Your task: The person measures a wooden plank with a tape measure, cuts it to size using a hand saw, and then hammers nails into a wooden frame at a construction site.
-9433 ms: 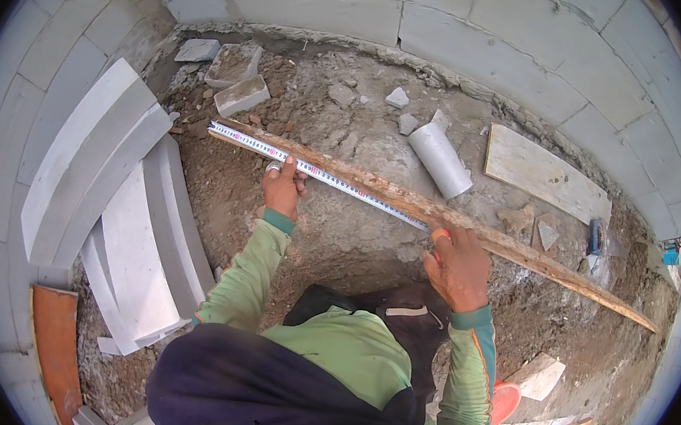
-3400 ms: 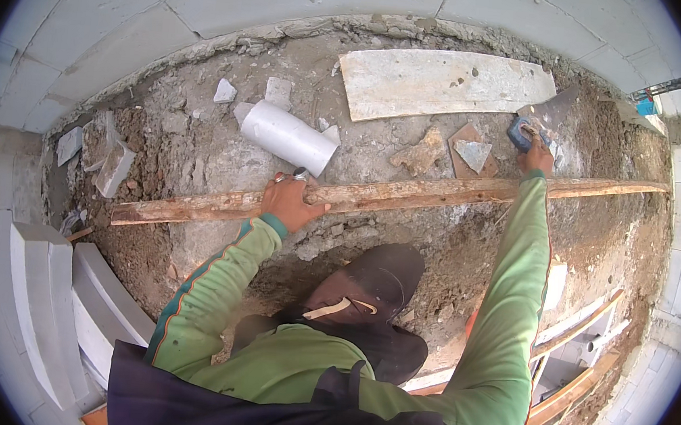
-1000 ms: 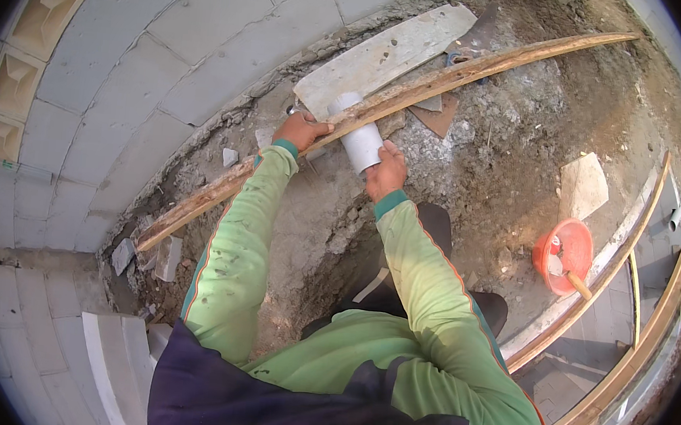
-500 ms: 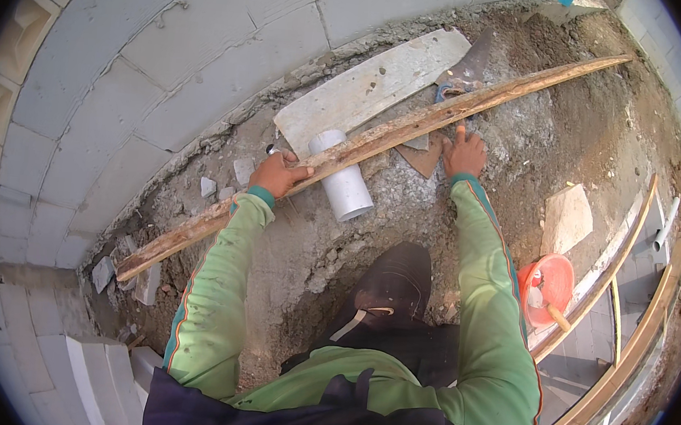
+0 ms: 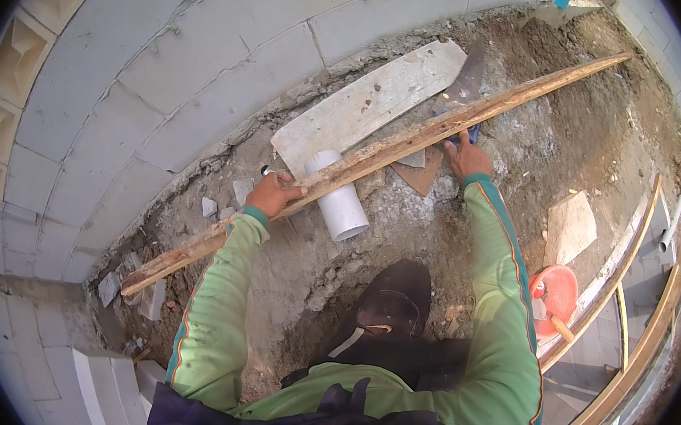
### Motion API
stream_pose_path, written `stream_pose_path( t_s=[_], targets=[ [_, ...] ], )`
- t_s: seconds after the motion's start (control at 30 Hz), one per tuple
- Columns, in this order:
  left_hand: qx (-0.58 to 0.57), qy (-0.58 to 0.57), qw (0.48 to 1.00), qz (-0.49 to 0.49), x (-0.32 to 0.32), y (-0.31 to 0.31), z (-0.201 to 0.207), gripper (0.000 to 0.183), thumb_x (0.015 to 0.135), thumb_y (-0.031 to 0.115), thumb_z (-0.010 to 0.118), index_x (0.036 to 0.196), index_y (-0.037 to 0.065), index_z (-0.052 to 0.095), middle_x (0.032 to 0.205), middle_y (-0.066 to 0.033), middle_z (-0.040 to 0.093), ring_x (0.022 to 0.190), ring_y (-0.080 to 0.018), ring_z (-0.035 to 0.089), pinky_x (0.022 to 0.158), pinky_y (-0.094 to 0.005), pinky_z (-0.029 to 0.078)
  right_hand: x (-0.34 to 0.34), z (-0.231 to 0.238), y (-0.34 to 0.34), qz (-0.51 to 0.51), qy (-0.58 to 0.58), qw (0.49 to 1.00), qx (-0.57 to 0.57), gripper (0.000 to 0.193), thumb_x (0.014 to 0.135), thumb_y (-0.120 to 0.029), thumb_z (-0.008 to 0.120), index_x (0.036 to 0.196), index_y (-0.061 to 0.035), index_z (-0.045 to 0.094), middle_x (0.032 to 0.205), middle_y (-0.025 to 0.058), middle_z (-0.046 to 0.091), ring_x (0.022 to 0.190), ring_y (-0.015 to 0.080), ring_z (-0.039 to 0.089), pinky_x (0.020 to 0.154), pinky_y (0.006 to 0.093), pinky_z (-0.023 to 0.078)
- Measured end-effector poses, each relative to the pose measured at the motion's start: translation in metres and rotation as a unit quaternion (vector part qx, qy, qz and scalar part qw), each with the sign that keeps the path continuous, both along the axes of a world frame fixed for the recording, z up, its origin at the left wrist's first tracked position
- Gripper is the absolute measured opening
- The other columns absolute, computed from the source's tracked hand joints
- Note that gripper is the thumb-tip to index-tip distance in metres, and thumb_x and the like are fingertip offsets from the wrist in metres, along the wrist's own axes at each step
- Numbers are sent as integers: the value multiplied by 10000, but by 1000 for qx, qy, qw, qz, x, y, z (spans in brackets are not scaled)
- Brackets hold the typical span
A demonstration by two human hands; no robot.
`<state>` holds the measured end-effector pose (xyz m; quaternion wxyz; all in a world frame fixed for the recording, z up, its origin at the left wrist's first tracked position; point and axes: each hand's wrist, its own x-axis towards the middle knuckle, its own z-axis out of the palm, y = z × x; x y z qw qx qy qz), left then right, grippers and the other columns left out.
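A long rough wooden plank (image 5: 378,149) runs diagonally across the ground in front of me. It rests over a short white plastic pipe piece (image 5: 342,211). My left hand (image 5: 274,194) is closed round the plank just left of the pipe, thumb on top. Right of the pipe, my right hand (image 5: 468,156) grips the blue handle (image 5: 472,133) of a handsaw at the plank's near side. The saw's dark blade (image 5: 471,72) shows beyond the plank, and its middle is hidden under the wood. A pale flat board (image 5: 371,94) lies behind the plank.
A grey block wall (image 5: 199,71) curves along the far left. A red bucket (image 5: 558,290) with a wooden-handled tool (image 5: 563,329) stands at right, near a pale slab piece (image 5: 572,226) and long timber strips (image 5: 636,238). Rubble (image 5: 153,300) lies by the plank's left end.
My right hand has taken hold of the saw's blue handle, which has come from beyond the plank to its near side. My left hand stays on the plank.
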<state>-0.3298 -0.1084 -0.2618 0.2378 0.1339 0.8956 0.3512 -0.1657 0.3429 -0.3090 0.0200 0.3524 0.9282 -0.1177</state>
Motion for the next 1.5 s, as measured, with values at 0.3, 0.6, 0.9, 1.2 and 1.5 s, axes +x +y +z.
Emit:
stream_pose_path(
  t_s=[0.3, 0.6, 0.9, 1.2, 1.5],
  targets=[
    [-51, 5, 999, -1, 12, 15, 31, 717, 734, 487, 841, 1186, -17, 604, 1049, -160, 692, 975, -265, 660, 872, -356, 499, 128, -74, -4, -153, 306, 939, -38, 532, 935, -379, 671, 1350, -117, 467, 959, 221, 710, 882, 458, 668, 843, 532, 521],
    [-40, 45, 998, -4, 7, -2, 17, 731, 730, 488, 858, 1176, -30, 599, 1033, -157, 684, 966, -259, 648, 866, -355, 503, 276, -73, -75, -346, 564, 468, -586, 287, 901, -125, 688, 1174, -59, 630, 968, 39, 663, 829, 196, 647, 773, 355, 551],
    [-62, 75, 994, -59, 16, 4, 25, 763, 766, 571, 799, 1172, -51, 626, 1100, -195, 684, 1035, -297, 655, 910, -389, 502, 365, 104, -244, -201, 635, 616, -421, 231, 883, -34, 686, 1081, -58, 569, 847, 51, 596, 642, 128, 555, 587, 272, 471],
    [-235, 125, 957, -115, 43, -4, 58, 860, 864, 782, 468, 1170, 15, 707, 1090, -224, 724, 1081, -404, 670, 944, -495, 498, 255, 110, -315, -74, 499, 696, -512, 288, 871, -82, 745, 1056, -17, 534, 806, 42, 601, 632, 103, 562, 560, 260, 472],
    [-233, 108, 964, -76, 42, -3, 58, 832, 852, 755, 518, 1199, 21, 701, 1104, -217, 728, 1092, -393, 672, 950, -475, 501, 232, 102, -337, 53, 428, 753, -497, 243, 856, -111, 771, 964, -22, 572, 794, 31, 637, 681, 103, 569, 649, 273, 490]
  ],
)
